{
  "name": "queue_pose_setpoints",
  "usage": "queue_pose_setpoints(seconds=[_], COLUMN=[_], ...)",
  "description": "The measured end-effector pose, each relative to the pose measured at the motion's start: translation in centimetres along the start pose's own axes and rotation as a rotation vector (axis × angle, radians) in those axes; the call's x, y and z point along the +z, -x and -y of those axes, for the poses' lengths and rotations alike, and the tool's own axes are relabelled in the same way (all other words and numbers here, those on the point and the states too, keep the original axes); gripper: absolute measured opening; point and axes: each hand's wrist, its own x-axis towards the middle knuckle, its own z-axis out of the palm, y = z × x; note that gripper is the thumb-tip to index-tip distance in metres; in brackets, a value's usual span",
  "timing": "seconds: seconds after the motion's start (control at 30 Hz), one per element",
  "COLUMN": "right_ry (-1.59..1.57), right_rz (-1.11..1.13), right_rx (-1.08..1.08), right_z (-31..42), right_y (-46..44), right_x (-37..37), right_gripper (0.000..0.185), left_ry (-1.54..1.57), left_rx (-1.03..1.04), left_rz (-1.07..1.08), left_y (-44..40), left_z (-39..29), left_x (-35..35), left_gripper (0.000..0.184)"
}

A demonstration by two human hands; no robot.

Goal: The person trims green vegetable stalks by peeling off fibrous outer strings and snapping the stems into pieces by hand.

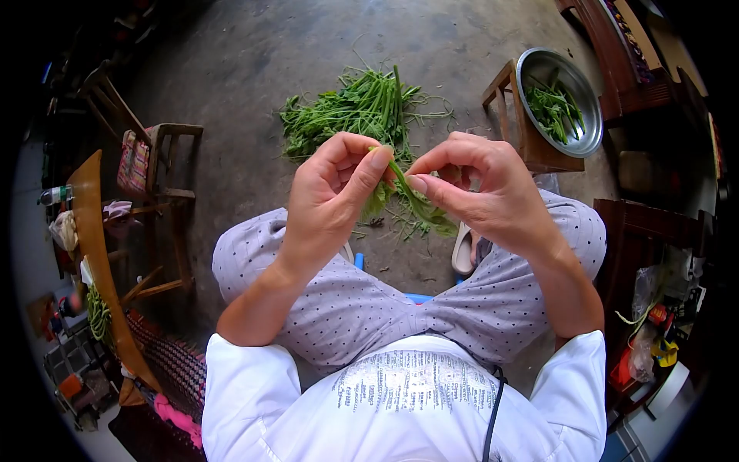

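Pinching a leafy stem (402,180), the left grip (331,181) and right grip (486,185) partly hide piled greens (346,112) — a metal basin (579,86) off right.

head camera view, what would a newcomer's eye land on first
Probably the bare left hand and bare right hand, mid-picture, with a slender green leafy stem at their fingertips. Just beyond, a bright green heap of long-stemmed leafy vegetables lies on the grey floor. At upper right, a round shiny metal basin holding more greens sits on a brown wooden stool.
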Motion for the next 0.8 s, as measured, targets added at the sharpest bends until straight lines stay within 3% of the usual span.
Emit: queue_pose_setpoints(seconds=[0.17, 0.33, 0.8], right_ry=[-0.043, 0.043, 0.195], right_rz=[0.041, -0.026, -0.094], right_rx=[0.062, -0.060, -0.153], right_z=[0.09, -0.17, 0.23], right_y=[0.02, 0.00, 0.02], right_x=[0.21, 0.54, 1.01], right_gripper=[0.012, 0.013, 0.009], left_ry=[-0.006, -0.081, -0.129], left_rx=[-0.007, -0.018, -0.012], left_rz=[-0.027, -0.068, -0.049], left_y=[-0.01, -0.04, 0.25], left_z=[0.11, 0.51, 0.28], left_x=[0.15, 0.18, 0.62], left_gripper=[0.015, 0.015, 0.017])
